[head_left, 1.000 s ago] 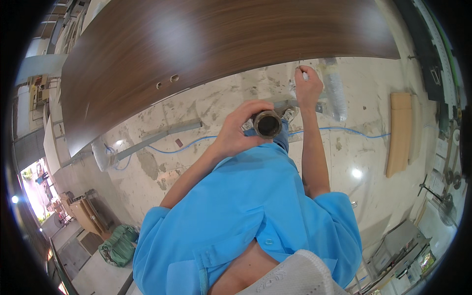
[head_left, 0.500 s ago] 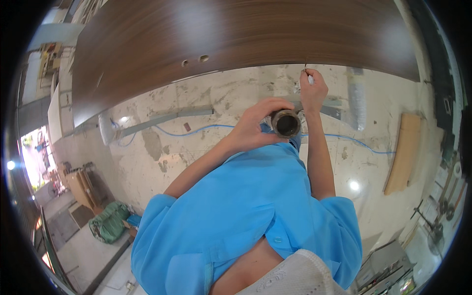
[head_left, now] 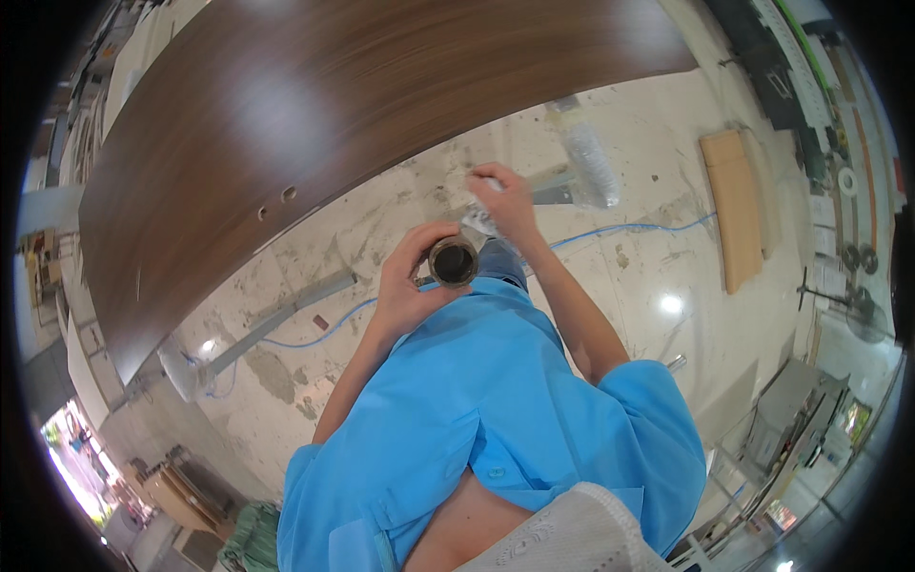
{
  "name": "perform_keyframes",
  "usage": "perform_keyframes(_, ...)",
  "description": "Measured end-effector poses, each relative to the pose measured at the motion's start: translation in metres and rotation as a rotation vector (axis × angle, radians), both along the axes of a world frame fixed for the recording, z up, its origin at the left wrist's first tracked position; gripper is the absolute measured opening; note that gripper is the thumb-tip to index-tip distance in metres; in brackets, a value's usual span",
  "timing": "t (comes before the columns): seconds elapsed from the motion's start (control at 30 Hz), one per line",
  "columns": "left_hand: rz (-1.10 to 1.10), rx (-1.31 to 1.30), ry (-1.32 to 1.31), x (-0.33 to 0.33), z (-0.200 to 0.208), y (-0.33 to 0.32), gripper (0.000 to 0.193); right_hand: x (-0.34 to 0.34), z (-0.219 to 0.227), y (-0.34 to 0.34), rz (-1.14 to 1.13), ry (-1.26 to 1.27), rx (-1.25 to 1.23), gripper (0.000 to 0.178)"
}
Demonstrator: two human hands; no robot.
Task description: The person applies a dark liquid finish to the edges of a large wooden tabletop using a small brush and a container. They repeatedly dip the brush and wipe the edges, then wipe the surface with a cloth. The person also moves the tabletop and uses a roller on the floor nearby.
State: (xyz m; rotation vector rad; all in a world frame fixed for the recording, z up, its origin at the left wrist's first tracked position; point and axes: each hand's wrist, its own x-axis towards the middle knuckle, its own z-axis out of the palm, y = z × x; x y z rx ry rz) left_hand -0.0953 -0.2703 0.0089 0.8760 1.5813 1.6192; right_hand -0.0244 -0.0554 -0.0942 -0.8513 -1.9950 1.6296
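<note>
My left hand (head_left: 405, 291) is wrapped round an open jar (head_left: 453, 261) with a grimy rim and a dark inside, held upright in front of my waist. Ahead of it and to the right, my right hand (head_left: 510, 205) is raised with its fingers curled, partly smeared by motion. What sits between those fingers is too blurred to name. Some crumpled whitish material (head_left: 481, 221) shows just below the right hand; I cannot tell if the hand holds it. Beyond both hands lies a large dark brown wood-grain panel (head_left: 381, 86) with two holes near its close edge.
A blue hose (head_left: 620, 229) winds over the stained floor (head_left: 381, 381). Clear plastic wrap (head_left: 591, 162) covers part of a grey bar on the right, and another long grey bar (head_left: 276, 322) lies at the left. Flat cardboard (head_left: 732, 210) rests at the right.
My right hand has drawn back from the panel's edge toward the jar. The view has turned and shifted right, so the panel now slants. My left hand still holds the jar.
</note>
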Motion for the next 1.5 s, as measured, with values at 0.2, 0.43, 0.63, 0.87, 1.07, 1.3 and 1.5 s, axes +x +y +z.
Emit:
perform_keyframes(0.2, -0.09, 0.0, 0.057, 0.001, -0.003, 0.023, 0.074, 0.069, 0.014, 0.064, -0.322, 0.034, -0.067, 0.021)
perform_keyframes(0.43, -0.18, -0.101, 0.047, 0.011, 0.004, 0.071, 0.074, 0.088, 0.029, 0.149, -0.472, -0.096, 0.362, 0.02)
perform_keyframes(0.63, -0.136, -0.062, 0.06, 0.028, 0.007, 0.121, 0.073, 0.058, 0.01, 0.207, -0.328, -0.079, 0.487, 0.017)
perform_keyframes(0.87, -0.12, -0.107, 0.064, 0.043, 0.014, 0.163, 0.074, 0.045, -0.009, 0.236, -0.203, -0.051, 0.417, 0.016)
perform_keyframes(1.07, -0.119, -0.145, 0.089, 0.048, 0.017, 0.187, 0.076, 0.047, -0.01, 0.255, -0.415, -0.073, 0.405, 0.016)
perform_keyframes(1.3, -0.112, -0.132, 0.131, 0.055, 0.017, 0.21, 0.075, 0.043, -0.01, 0.246, -0.243, -0.085, 0.344, 0.017)
perform_keyframes(1.5, -0.141, -0.174, 0.056, 0.058, 0.021, 0.213, 0.08, 0.043, -0.01, 0.248, -0.216, -0.053, 0.275, 0.017)
